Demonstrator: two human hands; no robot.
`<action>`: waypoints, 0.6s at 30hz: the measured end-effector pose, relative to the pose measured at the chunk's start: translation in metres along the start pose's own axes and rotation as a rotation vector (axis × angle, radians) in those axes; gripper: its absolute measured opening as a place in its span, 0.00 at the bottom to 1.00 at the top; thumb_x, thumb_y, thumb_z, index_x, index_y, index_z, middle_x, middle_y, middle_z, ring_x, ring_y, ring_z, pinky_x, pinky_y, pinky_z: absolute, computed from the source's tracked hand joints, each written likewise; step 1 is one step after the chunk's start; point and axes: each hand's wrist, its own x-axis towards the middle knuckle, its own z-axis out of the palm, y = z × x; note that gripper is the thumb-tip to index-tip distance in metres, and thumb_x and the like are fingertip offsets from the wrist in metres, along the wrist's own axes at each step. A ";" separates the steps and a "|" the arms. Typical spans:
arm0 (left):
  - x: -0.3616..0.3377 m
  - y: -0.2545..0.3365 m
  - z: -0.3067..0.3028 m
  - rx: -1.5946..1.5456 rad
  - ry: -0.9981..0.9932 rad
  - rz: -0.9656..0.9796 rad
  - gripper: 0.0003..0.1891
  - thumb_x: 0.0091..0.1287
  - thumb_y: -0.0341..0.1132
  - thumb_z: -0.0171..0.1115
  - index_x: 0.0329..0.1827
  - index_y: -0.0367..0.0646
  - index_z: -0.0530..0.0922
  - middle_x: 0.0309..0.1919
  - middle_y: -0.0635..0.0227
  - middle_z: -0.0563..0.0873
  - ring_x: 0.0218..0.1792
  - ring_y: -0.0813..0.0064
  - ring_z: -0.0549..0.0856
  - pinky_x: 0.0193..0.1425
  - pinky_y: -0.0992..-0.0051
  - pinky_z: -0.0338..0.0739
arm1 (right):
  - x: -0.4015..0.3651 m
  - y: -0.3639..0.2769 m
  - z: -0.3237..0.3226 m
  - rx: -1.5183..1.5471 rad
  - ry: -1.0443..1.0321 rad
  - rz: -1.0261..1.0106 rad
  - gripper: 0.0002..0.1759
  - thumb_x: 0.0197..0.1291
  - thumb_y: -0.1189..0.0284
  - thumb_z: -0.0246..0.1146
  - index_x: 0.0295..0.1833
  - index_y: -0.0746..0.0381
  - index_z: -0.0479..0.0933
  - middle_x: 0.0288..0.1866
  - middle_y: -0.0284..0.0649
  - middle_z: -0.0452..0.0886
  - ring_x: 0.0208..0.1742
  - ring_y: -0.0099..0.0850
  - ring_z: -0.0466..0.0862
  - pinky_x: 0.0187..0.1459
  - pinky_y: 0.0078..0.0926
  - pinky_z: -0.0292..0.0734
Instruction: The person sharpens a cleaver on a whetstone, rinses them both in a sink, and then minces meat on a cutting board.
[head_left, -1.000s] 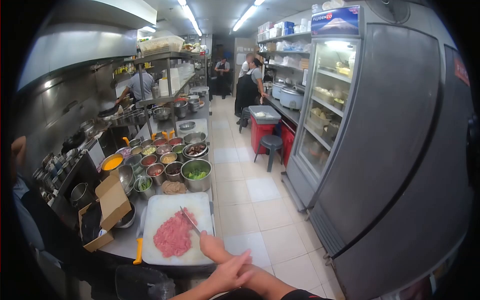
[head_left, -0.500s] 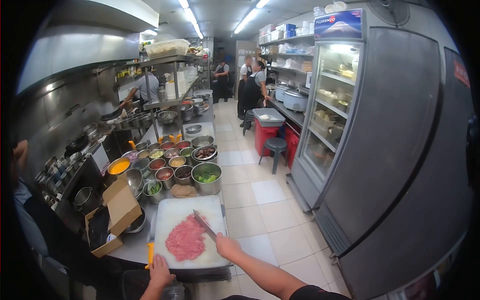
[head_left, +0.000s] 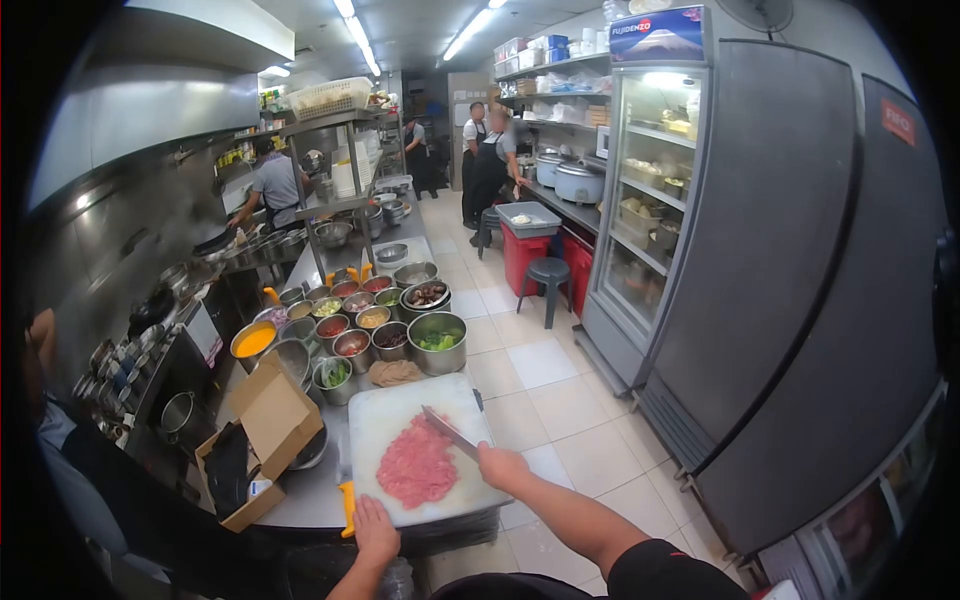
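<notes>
Head view: right hand (head_left: 503,470) gripped knife (head_left: 452,432) over meat (head_left: 414,466) on board (head_left: 375,410); left hand (head_left: 376,530) at its near-left corner, perhaps bracing, closure unclear.

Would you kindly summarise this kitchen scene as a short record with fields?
Tool: knife, held in the right hand
Other hand: left hand at the near left corner of the white cutting board, beside a yellow handle
Food: pink meat, heaped on the board
Behind board: brown cloth, metal pots
Left of board: open cardboard box
Across aisle: glass-door fridge

A dark stool (head_left: 547,268) stands near a red bin (head_left: 522,255) and refrigerator (head_left: 647,215).
</notes>
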 end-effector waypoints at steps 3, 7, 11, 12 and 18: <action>-0.004 -0.005 -0.005 -0.037 -0.019 0.041 0.49 0.60 0.43 0.70 0.78 0.28 0.53 0.79 0.38 0.51 0.81 0.42 0.49 0.83 0.48 0.42 | -0.003 -0.006 0.004 -0.036 0.035 0.010 0.13 0.71 0.70 0.46 0.51 0.65 0.72 0.41 0.53 0.87 0.44 0.53 0.88 0.43 0.55 0.81; -0.022 -0.007 -0.051 0.000 -0.067 -0.065 0.44 0.63 0.38 0.67 0.79 0.36 0.55 0.79 0.39 0.53 0.79 0.41 0.55 0.79 0.44 0.51 | -0.001 -0.009 0.006 -0.060 0.031 0.032 0.14 0.72 0.68 0.46 0.52 0.64 0.72 0.42 0.54 0.86 0.45 0.54 0.87 0.44 0.54 0.81; -0.030 -0.042 -0.019 -0.086 0.095 -0.088 0.27 0.72 0.33 0.53 0.74 0.37 0.63 0.68 0.44 0.69 0.59 0.45 0.77 0.60 0.51 0.75 | 0.000 -0.013 0.014 -0.074 0.001 0.063 0.14 0.70 0.68 0.48 0.52 0.64 0.71 0.41 0.55 0.86 0.44 0.54 0.87 0.45 0.55 0.80; -0.031 -0.043 -0.036 -0.122 0.055 -0.094 0.26 0.72 0.32 0.52 0.73 0.37 0.64 0.65 0.47 0.71 0.57 0.45 0.78 0.58 0.52 0.76 | 0.001 -0.011 0.018 -0.075 -0.014 0.078 0.14 0.70 0.68 0.48 0.52 0.64 0.72 0.41 0.55 0.86 0.44 0.55 0.87 0.45 0.56 0.80; -0.014 -0.062 -0.037 -0.182 0.052 -0.071 0.25 0.71 0.32 0.53 0.72 0.41 0.66 0.60 0.52 0.74 0.52 0.47 0.80 0.55 0.52 0.77 | -0.005 -0.024 0.010 -0.173 0.007 0.048 0.15 0.70 0.69 0.47 0.54 0.65 0.72 0.42 0.57 0.86 0.45 0.56 0.87 0.45 0.56 0.80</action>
